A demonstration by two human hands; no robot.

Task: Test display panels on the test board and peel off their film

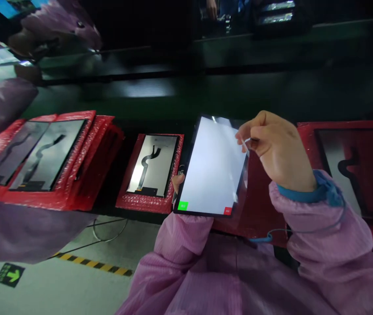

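Observation:
A lit screen panel (211,166), white with a green and a red box along its lower edge, is tilted in front of me. My left hand (177,183) holds it from below at the left edge; only the thumb shows, the other fingers being hidden behind the panel. At the panel's upper right, my right hand (275,146) pinches a clear film (244,175) between thumb and fingers. The film lies over the panel's right side and sticks out past it. A blue wrist strap (301,192) circles my right wrist.
To the left, a panel with a ribbon cable (153,166) lies on red bubble wrap (127,202). Farther left are stacked red bubble-wrap sheets (91,170) with two panels. Another panel (347,170) lies on red wrap at right. A person's sleeve (2,105) reaches in at far left.

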